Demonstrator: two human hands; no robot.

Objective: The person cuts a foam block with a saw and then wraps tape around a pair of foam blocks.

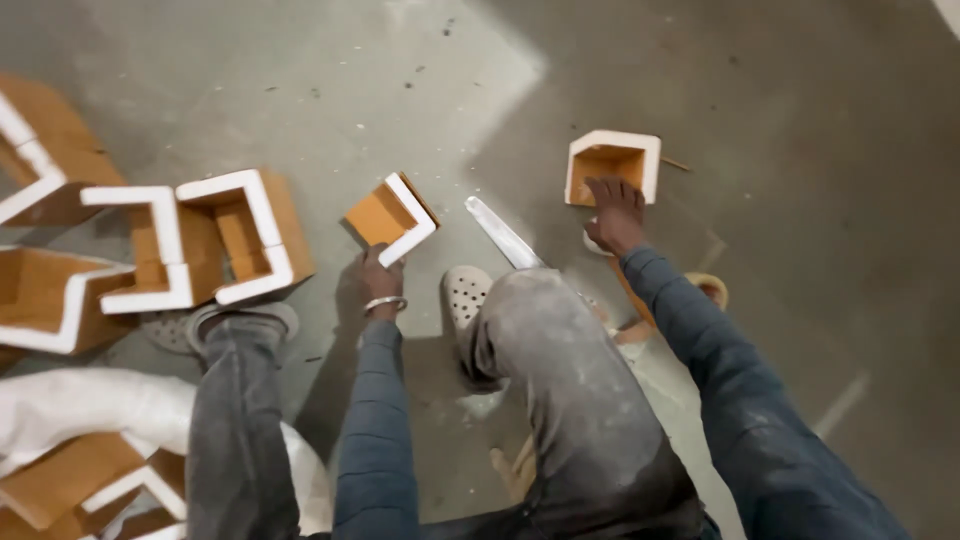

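Fingers of the left hand (381, 272) are clamped on a small orange block with white edging (392, 219), lifted off the floor (800, 120); the right hand (615, 213) lies spread, palm down, on the near rim of an open-topped orange box with white edges (612, 165). It looks like a sorting or gathering step. A saw blade (503, 233) lies between the hands; similar white-edged pieces (215, 240) are heaped at left. No labels show.
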